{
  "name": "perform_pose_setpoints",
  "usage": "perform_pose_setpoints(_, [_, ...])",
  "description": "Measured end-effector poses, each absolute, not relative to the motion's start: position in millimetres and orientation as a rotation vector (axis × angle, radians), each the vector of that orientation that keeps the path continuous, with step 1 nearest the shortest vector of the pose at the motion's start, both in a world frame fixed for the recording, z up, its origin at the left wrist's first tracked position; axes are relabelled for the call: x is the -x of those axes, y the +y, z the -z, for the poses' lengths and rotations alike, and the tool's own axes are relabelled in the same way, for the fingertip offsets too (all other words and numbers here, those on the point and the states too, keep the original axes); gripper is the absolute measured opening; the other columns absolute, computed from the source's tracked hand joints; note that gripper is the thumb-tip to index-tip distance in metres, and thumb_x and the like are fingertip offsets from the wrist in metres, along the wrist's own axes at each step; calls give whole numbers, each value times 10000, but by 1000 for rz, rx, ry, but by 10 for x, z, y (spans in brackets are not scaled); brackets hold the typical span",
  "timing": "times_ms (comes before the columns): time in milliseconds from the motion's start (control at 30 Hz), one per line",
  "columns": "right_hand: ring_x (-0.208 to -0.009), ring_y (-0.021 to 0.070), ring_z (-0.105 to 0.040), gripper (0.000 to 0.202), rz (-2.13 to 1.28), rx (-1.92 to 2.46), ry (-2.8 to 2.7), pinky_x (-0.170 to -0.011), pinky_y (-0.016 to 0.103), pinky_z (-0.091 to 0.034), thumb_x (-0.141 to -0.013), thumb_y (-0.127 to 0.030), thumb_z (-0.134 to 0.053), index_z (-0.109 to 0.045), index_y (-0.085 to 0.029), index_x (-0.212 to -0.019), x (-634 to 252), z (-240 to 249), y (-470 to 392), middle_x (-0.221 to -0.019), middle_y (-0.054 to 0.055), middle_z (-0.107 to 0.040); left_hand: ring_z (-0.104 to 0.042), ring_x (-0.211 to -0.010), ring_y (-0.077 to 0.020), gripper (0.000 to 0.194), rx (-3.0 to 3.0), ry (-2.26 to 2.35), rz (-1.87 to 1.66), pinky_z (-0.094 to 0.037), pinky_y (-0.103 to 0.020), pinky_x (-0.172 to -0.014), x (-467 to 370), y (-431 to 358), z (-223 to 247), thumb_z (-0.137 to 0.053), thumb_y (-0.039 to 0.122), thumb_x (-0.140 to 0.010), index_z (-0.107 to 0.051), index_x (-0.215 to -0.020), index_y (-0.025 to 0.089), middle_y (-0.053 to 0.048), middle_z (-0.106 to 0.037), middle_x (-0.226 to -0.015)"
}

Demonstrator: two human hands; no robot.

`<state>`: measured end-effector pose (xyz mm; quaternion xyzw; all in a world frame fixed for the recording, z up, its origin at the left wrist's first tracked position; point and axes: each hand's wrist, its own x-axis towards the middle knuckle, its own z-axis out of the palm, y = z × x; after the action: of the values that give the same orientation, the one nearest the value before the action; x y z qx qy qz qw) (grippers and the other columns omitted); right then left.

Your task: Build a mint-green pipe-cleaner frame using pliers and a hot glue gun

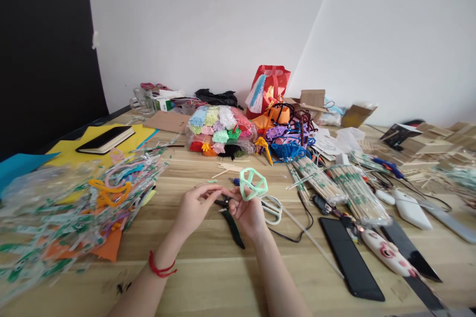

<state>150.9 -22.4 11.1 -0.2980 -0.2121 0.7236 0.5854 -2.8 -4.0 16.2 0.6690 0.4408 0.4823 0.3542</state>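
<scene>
A mint-green openwork frame (253, 183), apparently bent from pipe cleaners, rests in my right hand (248, 212), whose fingers curl below and around it. My left hand (197, 208), with a red cord on its wrist, is closed in a pinch. Its fingertips meet the right fingertips just left of the frame; anything small between them is hidden. Under the hands lie pliers (233, 229) with dark green handles, partly covered. White-handled scissors (274, 209) are right of my right hand, their blades out of sight.
At left is a heap of plastic wrappers (74, 223). A bag of colourful pipe cleaners (221, 131) sits at the back, beside a tangled pile of coloured shapes (290, 133). On the right are bagged wooden sticks (357, 193), a black phone (349, 257) and a cable (297, 238).
</scene>
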Motion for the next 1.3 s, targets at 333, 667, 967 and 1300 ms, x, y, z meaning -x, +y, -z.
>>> perform_pose_setpoints(333, [-420,95,-519,186,-1631,764,-551,-385,190,-392,-701,-354,-626,-605,-169,-700,-1480,-111,-217,-747,81,-712,-673,-839,-206,242,-1708,1209,-1149,-512,-284,-762,47,-9,-122,-576,343,-794,-713,-900,175,-70,-734,-919])
perform_pose_setpoints(667, [-416,117,-535,290,-1527,850,-673,-363,212,-383,-694,-449,-645,-624,-160,-705,-1420,-65,-200,-736,97,-708,-660,-673,-192,190,-1573,1249,-1108,-500,-273,-642,43,-9,-169,-626,275,-673,-719,-770,141,-69,-737,-744])
perform_pose_setpoints(967, [-426,108,-542,239,-1534,814,-659,-389,214,-410,-671,-378,-650,-635,-150,-742,-1514,-2,-161,-791,106,-721,-676,-782,-217,255,-1537,1241,-1130,-520,-300,-738,52,14,-169,-635,357,-709,-732,-828,153,-71,-744,-832])
perform_pose_setpoints(1300, [-399,111,-536,277,-1477,878,-685,-365,213,-400,-653,-420,-663,-616,-152,-705,-1460,-59,-174,-727,103,-715,-677,-838,-238,268,-1513,1130,-1006,-516,-331,-786,44,15,-157,-615,357,-723,-742,-842,153,-81,-744,-868])
